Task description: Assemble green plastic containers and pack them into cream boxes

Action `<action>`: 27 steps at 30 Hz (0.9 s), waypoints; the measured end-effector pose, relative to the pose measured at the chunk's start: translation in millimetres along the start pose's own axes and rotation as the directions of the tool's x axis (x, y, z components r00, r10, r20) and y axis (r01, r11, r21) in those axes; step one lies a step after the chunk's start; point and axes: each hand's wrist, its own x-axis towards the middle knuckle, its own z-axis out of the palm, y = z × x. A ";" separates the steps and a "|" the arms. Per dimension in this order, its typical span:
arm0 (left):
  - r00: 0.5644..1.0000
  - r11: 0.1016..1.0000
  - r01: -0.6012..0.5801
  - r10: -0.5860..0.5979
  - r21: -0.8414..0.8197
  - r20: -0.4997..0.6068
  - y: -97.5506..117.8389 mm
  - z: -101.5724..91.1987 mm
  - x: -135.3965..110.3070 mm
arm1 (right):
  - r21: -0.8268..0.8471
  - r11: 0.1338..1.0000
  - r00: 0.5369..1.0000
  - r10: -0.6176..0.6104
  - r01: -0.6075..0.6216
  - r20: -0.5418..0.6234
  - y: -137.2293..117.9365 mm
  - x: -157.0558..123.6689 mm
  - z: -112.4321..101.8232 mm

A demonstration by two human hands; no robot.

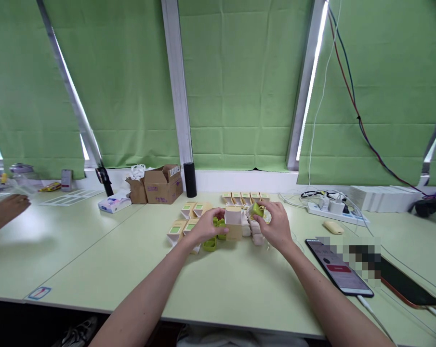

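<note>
My left hand [210,227] is closed around a small cream-and-white box [233,226], held up above the table. To its right, my right hand [275,222] pinches a small green item [256,210] with some clear wrapping about it; its exact kind is hard to make out. Green square containers [209,245] sit under and beside my left hand, partly hidden by it. Between the hands lie several small white blocks [257,236]. More boxes with green labels [176,231] stand left of my left hand, and a row of similar boxes [244,198] stands behind.
At the back are a cardboard box [163,185], a black cylinder [190,180] and a tissue pack [114,203]. A power strip [335,213] with cables, a white case [333,227] and two phones [338,267] lie right. Another person's hand [11,208] is far left.
</note>
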 end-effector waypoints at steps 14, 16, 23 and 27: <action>0.991 0.975 -0.100 0.079 0.200 0.112 -12.0 16.4 -8.6 | 0.111 0.993 0.987 0.060 -0.044 -0.147 -5.3 -1.6 -0.3; 0.989 0.986 -0.118 0.106 0.115 0.107 -6.0 13.3 -8.3 | 0.130 0.990 0.985 0.079 -0.059 -0.156 -7.2 -1.8 -1.1; 0.967 0.977 -0.211 0.213 -0.027 0.142 13.1 7.8 -10.8 | 0.185 0.976 0.976 0.148 -0.117 -0.163 -8.7 -2.3 -0.7; 0.966 0.980 -0.192 0.179 0.052 0.184 11.5 13.2 -12.1 | 0.211 0.971 0.974 0.153 -0.116 -0.168 -8.6 -2.3 0.6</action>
